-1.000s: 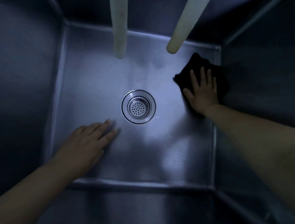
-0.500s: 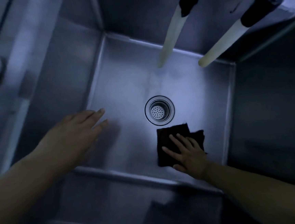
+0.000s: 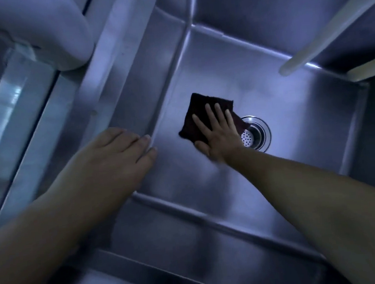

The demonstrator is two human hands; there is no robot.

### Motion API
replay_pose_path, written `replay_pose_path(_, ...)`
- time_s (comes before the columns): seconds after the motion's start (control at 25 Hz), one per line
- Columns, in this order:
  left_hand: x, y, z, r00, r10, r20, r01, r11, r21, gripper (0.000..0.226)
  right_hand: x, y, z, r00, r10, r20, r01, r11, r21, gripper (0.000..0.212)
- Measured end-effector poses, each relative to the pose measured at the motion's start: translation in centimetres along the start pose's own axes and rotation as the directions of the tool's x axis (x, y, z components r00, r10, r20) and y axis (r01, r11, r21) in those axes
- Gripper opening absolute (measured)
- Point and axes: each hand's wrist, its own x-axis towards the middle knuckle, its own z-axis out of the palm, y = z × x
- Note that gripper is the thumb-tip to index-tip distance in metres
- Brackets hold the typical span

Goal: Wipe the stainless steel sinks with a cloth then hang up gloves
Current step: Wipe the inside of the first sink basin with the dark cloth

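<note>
Steel sink (image 3: 293, 114): your left hand (image 3: 117, 152) lies flat, fingers straight, at the left wall's foot, while your right hand (image 3: 217, 132) presses the dark cloth (image 3: 199, 109) flat, fingers spread, just left of the drain (image 3: 257, 133).

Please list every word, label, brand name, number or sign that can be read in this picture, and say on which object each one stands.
There are none. No readable text shows on the sink, the dark cloth under the right hand, the drain strainer, the pale hoses or the white object at upper left. The picture is dim and blurred.
</note>
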Motion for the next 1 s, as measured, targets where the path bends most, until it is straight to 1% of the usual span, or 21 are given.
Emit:
replay_pose_path(0.12, -0.1, -0.5, -0.1, 1.000, 0.014, 0.004, -0.014, 1.000, 0.000, 0.029, 2.9, -1.4, -0.6, 0.997, 0.074, 0.005, -0.074, 0.997, 0.017, 0.072)
replay_pose_path(0.2, 0.1, -0.3, -0.3, 1.000, 0.010, 0.022, -0.009, 1.000, -0.016, 0.025, 3.9, -2.9, -0.7, 0.998, 0.067, -0.008, -0.066, 0.997, 0.033, 0.072)
replay_pose_path(0.24, 0.2, -0.3, -0.4, 1.000, -0.001, 0.025, 0.001, 1.000, -0.023, 0.028, 4.0, -3.8, -0.7, 0.999, 0.047, -0.016, -0.046, 0.998, 0.040, 0.072)
replay_pose_path(0.36, 0.6, -0.1, -0.7, 0.999, -0.033, 0.003, 0.033, 0.998, -0.058, 0.042, 3.1, -6.9, -0.4, 0.997, -0.073, -0.033, 0.075, 0.996, 0.048, 0.073)
replay_pose_path(0.44, 0.7, -0.1, -0.6, 0.999, -0.040, -0.011, 0.040, 0.997, -0.071, 0.045, 1.4, -9.0, 0.1, 0.983, -0.180, -0.026, 0.181, 0.982, 0.050, 0.072)
replay_pose_path(0.52, 0.4, -0.2, -0.2, 0.999, -0.034, -0.010, 0.033, 0.998, -0.054, 0.040, -0.7, -10.8, 0.8, 0.955, -0.296, -0.002, 0.296, 0.954, 0.040, 0.069)
replay_pose_path(0.64, 0.0, -0.2, 0.4, 0.999, -0.018, 0.043, 0.018, 1.000, 0.007, 0.022, -3.7, -12.0, 1.7, 0.883, -0.467, 0.055, 0.469, 0.883, -0.025, 0.064)
replay_pose_path(0.72, -0.4, -0.1, 0.7, 0.997, -0.033, 0.066, 0.031, 0.999, 0.044, 0.015, -5.2, -11.7, 2.1, 0.836, -0.539, 0.100, 0.545, 0.837, -0.046, 0.059)
replay_pose_path(0.8, -0.5, 0.2, 0.6, 0.997, -0.048, 0.065, 0.044, 0.997, 0.067, 0.015, -6.8, -10.3, 2.4, 0.812, -0.575, 0.101, 0.581, 0.812, -0.046, 0.056)
replay_pose_path(0.92, -0.2, 0.6, -0.1, 0.998, -0.035, 0.059, 0.029, 0.995, 0.093, 0.014, -10.4, -6.4, 2.7, 0.809, -0.582, 0.076, 0.587, 0.806, -0.077, 0.055)
replay_pose_path(1.0, 0.3, 1.1, -0.5, 0.998, -0.049, 0.047, 0.044, 0.994, 0.101, 0.014, -13.3, -2.9, 3.2, 0.807, -0.587, 0.060, 0.590, 0.804, -0.076, 0.057)
